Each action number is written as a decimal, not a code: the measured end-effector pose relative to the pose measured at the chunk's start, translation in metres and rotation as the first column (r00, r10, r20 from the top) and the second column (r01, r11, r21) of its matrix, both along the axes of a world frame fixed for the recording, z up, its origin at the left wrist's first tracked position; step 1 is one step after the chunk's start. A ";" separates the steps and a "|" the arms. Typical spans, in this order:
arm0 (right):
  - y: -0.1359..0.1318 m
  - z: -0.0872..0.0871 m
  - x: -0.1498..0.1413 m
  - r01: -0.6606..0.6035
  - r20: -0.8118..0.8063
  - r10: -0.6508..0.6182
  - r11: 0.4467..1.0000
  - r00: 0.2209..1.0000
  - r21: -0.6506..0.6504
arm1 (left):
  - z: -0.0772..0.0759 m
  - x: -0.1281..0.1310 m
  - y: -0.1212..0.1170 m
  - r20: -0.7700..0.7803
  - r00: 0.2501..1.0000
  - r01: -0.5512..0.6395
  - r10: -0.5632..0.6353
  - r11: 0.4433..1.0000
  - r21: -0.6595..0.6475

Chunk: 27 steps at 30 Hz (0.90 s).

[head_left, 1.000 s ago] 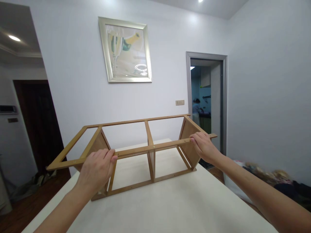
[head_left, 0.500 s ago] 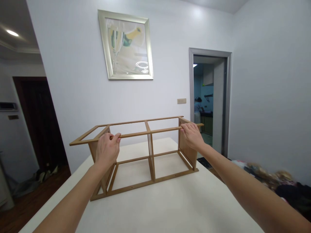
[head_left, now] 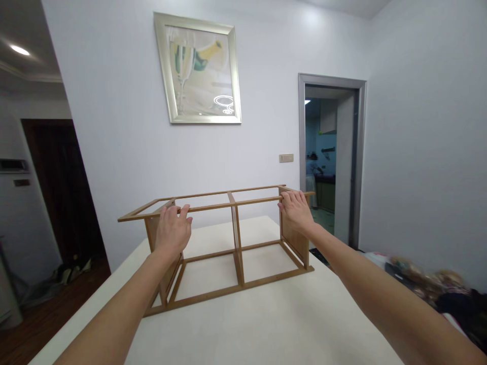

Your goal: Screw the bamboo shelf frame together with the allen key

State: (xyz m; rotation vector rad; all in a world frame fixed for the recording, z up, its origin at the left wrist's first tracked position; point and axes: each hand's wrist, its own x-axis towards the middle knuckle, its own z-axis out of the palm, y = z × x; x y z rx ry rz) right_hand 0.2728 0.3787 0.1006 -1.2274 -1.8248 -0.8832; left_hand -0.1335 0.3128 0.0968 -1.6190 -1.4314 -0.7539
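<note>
A light wooden shelf frame with thin rails and a middle divider stands on the white table. Its top frame lies nearly level. My left hand rests on the near top rail toward the left end, fingers curled over it. My right hand grips the same rail at the right end, above the right side panel. Both arms reach forward over the table.
A framed picture hangs on the white wall behind. An open doorway at the right shows a person in a far room. A dark door is at the left. Clutter lies on the floor at right.
The frame's top has swung away from me and down from a tilted pose to nearly level. Both hands followed the rail farther from me.
</note>
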 end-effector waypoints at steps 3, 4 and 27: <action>-0.002 -0.011 -0.001 -0.013 -0.008 0.013 1.000 1.000 0.019 | -0.009 0.002 -0.003 0.043 0.997 0.057 -0.058 0.998 0.024; -0.003 -0.020 -0.001 -0.030 -0.015 0.030 0.999 0.999 0.012 | -0.017 0.003 -0.005 0.061 0.995 0.081 -0.083 0.996 0.039; -0.085 -0.232 -0.026 -0.120 -0.161 0.017 0.741 0.987 -0.661 | -0.260 0.026 -0.057 0.305 0.945 0.116 0.121 0.747 -0.654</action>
